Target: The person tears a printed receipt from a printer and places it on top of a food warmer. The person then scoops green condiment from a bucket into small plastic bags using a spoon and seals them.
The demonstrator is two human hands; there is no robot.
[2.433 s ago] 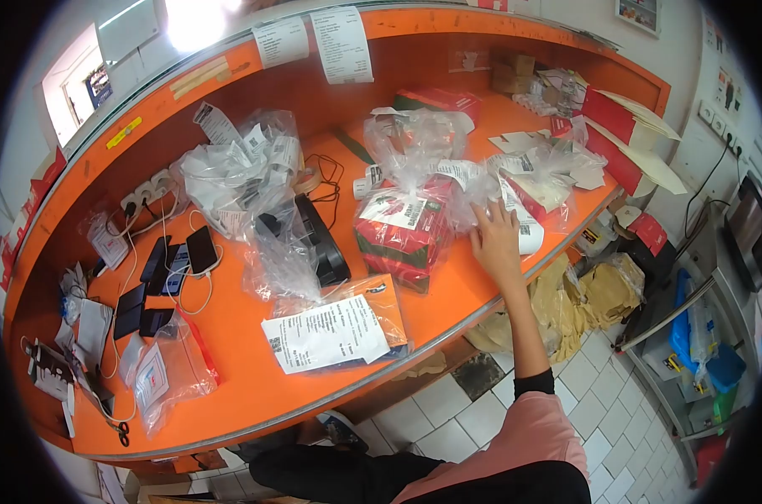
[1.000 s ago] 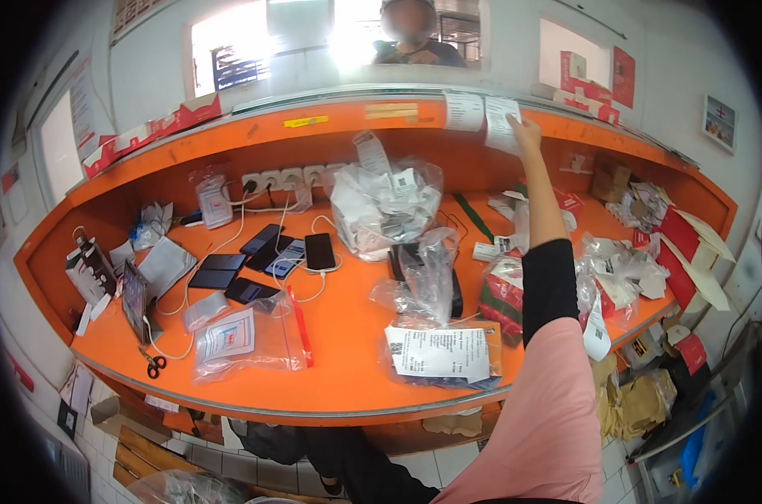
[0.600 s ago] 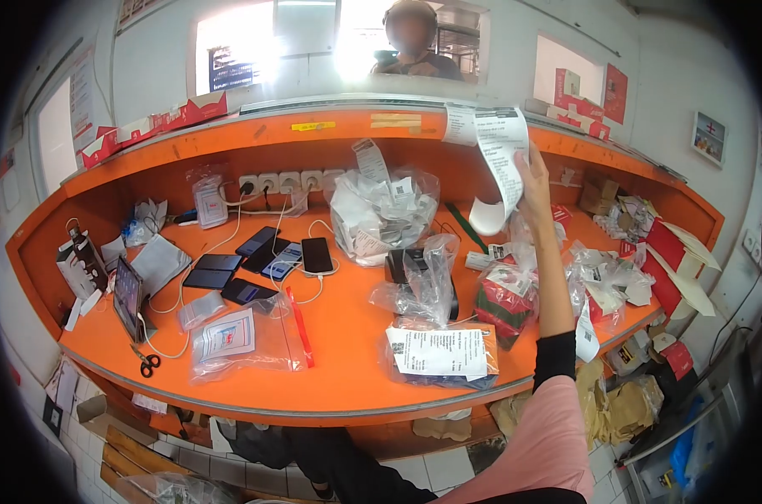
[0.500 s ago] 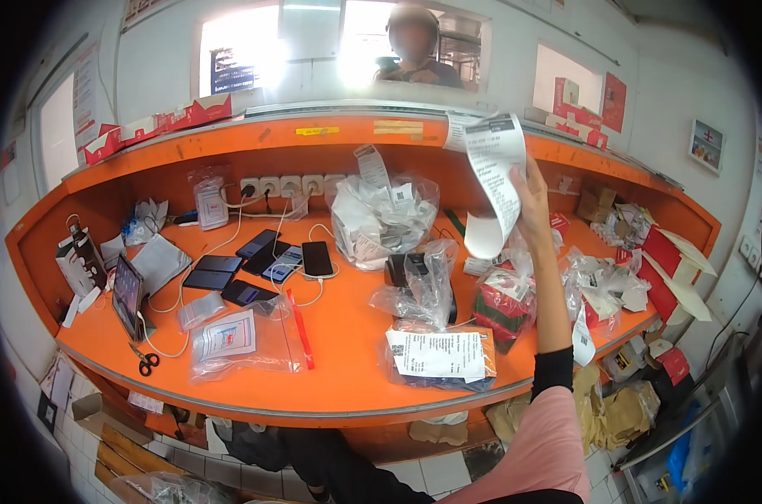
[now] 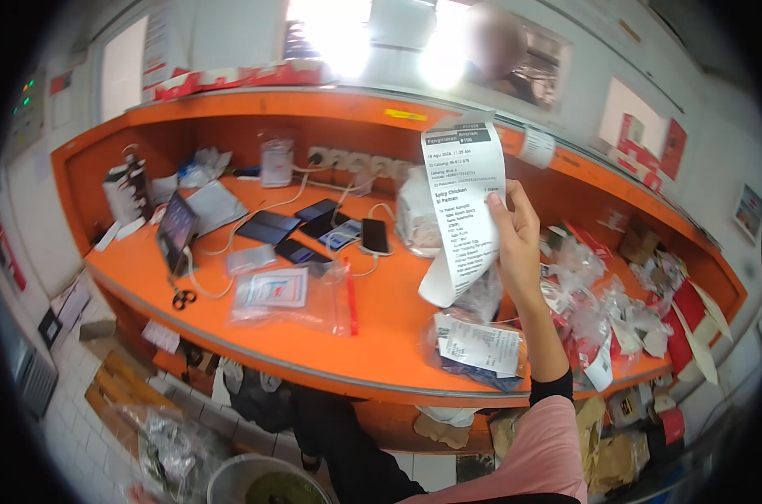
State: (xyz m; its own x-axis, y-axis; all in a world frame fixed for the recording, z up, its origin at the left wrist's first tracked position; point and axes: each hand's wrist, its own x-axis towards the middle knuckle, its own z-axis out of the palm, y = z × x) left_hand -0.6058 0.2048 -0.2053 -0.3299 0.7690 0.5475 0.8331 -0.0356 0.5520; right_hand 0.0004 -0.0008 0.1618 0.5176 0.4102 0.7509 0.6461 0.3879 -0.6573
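At the far left of the orange curved counter (image 5: 389, 315), a black cylindrical bottle (image 5: 137, 179) stands near the back. To its right, a slim dark tablet (image 5: 177, 233) leans upright, with black-handled scissors (image 5: 183, 299) lying just in front. Next comes a clear plastic bag with a red edge strip (image 5: 314, 307), lying flat with a white printed sheet inside. Behind it, several dark flat phones lie close together, among them a black-screened phone (image 5: 375, 237) at their right end.

Right of the phones, a long white printed paper receipt (image 5: 462, 210) is held up above the counter, its lower end curling; "Spicy Chicken" is legible on it. The right hand (image 5: 520, 239) grips its right edge, the fingers (image 5: 522, 202) closed on the paper with the thumb on the printed face. Below the receipt, a flat clear-plastic packet with a printed slip (image 5: 478, 346) rests near the counter's front edge. Farther right, crumpled clear plastic bags (image 5: 578, 265) crowd together beside red-and-cream folded cardboard (image 5: 702, 323).
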